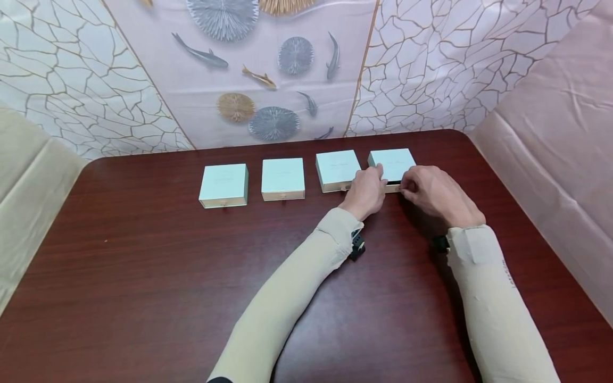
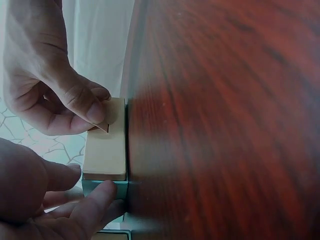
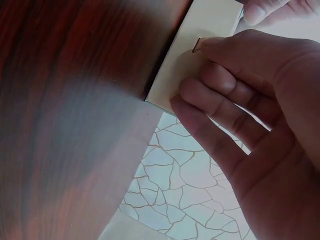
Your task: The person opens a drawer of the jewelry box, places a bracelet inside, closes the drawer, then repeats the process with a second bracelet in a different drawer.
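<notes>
At the right end of a row, a pale mint drawer box point(image 1: 391, 161) lies on the table, its cream drawer point(image 2: 105, 155) pulled out a little; a dark gap shows behind the drawer front in the head view. My right hand point(image 1: 438, 192) pinches the small pull tab point(image 2: 102, 126) on that front between thumb and forefinger, its other fingers loosely curled. At the box's left front corner, my left hand point(image 1: 366, 191) holds the mint sleeve point(image 2: 120, 189), one finger over the top and another against the side. The drawer's inside is hidden.
Three similar boxes stand to the left: one point(image 1: 337, 166) beside my left hand, a middle one point(image 1: 282, 174) and a far-left one point(image 1: 223, 182). They sit near the back edge of the dark wooden table point(image 1: 158, 276). A patterned cloth point(image 1: 407, 69) hangs behind.
</notes>
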Motion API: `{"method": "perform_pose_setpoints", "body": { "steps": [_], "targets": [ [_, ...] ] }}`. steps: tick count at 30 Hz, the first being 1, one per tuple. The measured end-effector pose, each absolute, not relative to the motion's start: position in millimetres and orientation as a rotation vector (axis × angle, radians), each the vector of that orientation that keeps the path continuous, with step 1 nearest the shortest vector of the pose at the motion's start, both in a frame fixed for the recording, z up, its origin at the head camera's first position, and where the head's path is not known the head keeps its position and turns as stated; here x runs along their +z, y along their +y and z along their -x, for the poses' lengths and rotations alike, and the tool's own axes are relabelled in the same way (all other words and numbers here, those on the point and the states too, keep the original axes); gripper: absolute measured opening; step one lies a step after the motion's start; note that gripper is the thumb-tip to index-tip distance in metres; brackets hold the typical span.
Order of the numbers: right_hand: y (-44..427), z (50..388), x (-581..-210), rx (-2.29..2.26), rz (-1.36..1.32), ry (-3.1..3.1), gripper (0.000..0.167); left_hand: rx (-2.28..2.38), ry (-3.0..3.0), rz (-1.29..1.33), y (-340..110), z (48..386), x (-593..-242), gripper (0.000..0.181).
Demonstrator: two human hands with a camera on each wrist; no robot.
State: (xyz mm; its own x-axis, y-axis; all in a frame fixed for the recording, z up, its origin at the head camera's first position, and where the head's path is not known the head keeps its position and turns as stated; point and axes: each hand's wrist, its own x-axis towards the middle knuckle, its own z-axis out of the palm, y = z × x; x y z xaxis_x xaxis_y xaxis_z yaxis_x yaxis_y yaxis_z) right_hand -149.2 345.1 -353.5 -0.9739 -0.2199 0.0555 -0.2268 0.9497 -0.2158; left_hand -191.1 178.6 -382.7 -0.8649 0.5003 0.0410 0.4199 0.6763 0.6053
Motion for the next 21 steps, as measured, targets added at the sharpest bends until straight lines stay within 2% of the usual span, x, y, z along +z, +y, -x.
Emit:
{"method": "perform_pose_setpoints", "body": {
  "steps": [21],
  "targets": [
    [345.1, 151.4, -361.5, 0.337, -0.372, -2.988, 0.002, 0.947, 2.749, -0.705, 179.6, 189.3, -381.8, 0.042]
  ]
}}
